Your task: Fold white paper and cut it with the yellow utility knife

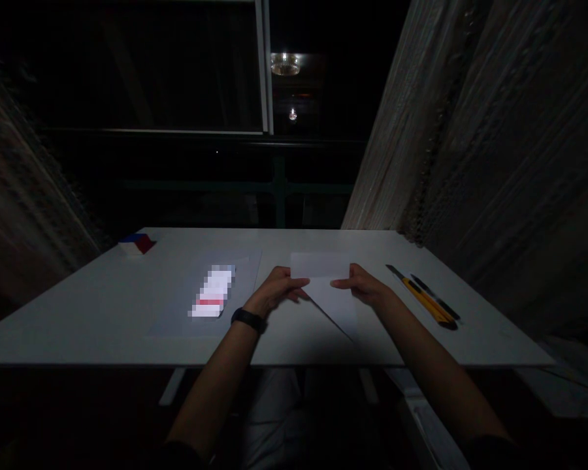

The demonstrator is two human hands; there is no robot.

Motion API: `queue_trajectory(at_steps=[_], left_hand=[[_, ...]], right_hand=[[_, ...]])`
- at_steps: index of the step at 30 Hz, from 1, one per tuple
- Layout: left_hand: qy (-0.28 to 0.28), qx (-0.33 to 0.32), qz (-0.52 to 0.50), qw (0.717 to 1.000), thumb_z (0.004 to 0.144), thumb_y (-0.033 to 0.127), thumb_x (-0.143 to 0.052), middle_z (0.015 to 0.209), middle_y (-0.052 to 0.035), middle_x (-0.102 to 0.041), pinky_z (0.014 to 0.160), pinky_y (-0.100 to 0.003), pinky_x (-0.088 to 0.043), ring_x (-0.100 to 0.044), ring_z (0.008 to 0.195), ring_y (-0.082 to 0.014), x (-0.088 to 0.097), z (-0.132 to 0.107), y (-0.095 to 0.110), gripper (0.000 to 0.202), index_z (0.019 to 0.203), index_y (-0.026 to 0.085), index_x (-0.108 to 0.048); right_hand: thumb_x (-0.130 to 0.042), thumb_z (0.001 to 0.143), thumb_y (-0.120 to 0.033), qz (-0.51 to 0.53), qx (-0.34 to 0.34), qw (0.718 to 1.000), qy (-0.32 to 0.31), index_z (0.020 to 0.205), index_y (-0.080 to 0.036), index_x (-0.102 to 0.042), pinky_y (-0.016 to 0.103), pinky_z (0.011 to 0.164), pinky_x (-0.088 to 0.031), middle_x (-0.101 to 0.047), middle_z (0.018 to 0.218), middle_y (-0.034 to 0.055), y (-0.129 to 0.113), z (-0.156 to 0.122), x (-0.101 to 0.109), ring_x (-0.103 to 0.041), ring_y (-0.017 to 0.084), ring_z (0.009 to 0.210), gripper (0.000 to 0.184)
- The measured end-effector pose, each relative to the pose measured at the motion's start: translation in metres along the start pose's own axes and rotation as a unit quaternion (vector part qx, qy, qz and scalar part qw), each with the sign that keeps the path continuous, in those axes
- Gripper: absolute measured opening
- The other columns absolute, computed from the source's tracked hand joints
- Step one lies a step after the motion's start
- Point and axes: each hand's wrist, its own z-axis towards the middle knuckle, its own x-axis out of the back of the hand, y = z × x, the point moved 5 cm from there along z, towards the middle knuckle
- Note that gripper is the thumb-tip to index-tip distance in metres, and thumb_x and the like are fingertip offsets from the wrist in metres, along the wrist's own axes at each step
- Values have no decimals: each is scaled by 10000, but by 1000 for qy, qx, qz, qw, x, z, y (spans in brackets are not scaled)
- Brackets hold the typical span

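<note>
A sheet of white paper (323, 271) lies on the white table (102, 307) in front of me, its upper part folded up. My left hand (277, 290) pinches the paper's left side, fingers closed on it. My right hand (365, 284) pinches the right side the same way. A dark band sits on my left wrist.
A lit phone screen (213, 292) lies on a larger paper sheet (176, 313) to the left. A red and blue block (136, 243) rests at the far left corner. A yellow utility knife (424, 297) and a dark pen (434, 295) lie to the right. Curtains hang on both sides.
</note>
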Motion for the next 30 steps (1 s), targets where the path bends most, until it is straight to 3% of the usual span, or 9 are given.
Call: queue_trajectory(at_steps=[4,9,13,20,25,28,30], left_hand=[[-9,-1,-8,1000,646,223,-773,728,-157,-693,404,-177,-458,-683,575,-209,0,0,0,305,862,48,-651],[-3,-12,-38,999,641,191,-772,775,-164,-693,413,-179,-468,-681,572,-202,3,1,0,280,854,56,-649],[-6,-12,-52,999,642,174,-766,750,-140,-692,422,-180,-482,-674,564,-187,4,1,1,256,845,64,-657],[15,-10,-96,995,689,150,-741,788,-124,-692,521,-209,-543,-670,602,-155,6,1,4,249,912,78,-658],[14,2,-140,990,721,333,-730,936,-190,-685,670,-297,-573,-688,739,-205,2,3,1,334,912,69,-660],[-6,-12,-135,991,706,365,-737,904,-173,-691,716,-301,-557,-680,768,-196,-3,4,0,366,910,70,-666],[12,-27,-123,992,691,350,-748,849,-133,-696,681,-270,-545,-670,730,-169,-2,5,-1,345,894,80,-673]], right_hand=[[-803,517,-151,7,7,1000,-29,1003,-131,-673,350,841,-459,-714,950,90,-5,-3,-5,-659,227,876,504],[-789,525,-129,19,1,999,-40,980,-138,-679,324,774,-491,-720,884,72,-3,-3,-3,-666,220,839,468],[-777,548,-136,20,-11,1000,-19,879,-137,-710,297,699,-508,-719,762,48,-1,-3,2,-670,197,738,338],[-778,534,-112,34,-26,998,34,877,-157,-730,259,684,-515,-729,812,45,1,0,7,-664,161,716,349],[-740,569,-139,61,76,983,158,938,-183,-719,326,757,-522,-730,864,31,-1,8,6,-667,190,778,373],[-636,597,-92,-23,156,960,230,946,-221,-722,386,855,-492,-727,921,11,-2,8,-1,-648,237,925,382],[-565,614,-71,-89,190,949,235,957,-261,-723,401,950,-441,-712,995,-11,-3,6,-12,-612,240,1032,423]])
